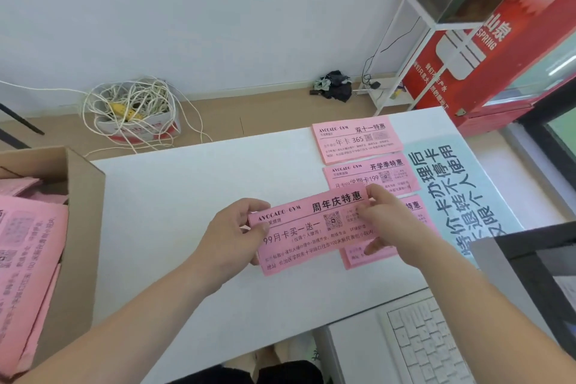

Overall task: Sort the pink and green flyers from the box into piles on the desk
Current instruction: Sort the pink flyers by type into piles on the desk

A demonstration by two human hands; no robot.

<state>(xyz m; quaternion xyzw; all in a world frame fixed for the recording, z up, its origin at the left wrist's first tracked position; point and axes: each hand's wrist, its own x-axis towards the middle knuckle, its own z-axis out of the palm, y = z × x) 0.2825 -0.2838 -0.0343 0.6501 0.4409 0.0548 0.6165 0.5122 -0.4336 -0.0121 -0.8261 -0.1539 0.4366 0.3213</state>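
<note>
A white keyboard [427,343] lies at the lower right. Beyond it is a pale blue sheet [452,184] with large dark characters. On the floor by the wall, a small box [137,126] holds a tangle of white cable [131,97]. A heap of dark cloth [335,84] lies near a white metal rack [405,50] and a red sign [486,50].

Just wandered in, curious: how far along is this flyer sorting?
Done: three pink piles lie on the desk: far pile, middle pile, near pile. In hand: left hand and right hand hold one pink flyer by the near pile. Left: the box holds a thick pink stack, so probably plenty remains.
</note>
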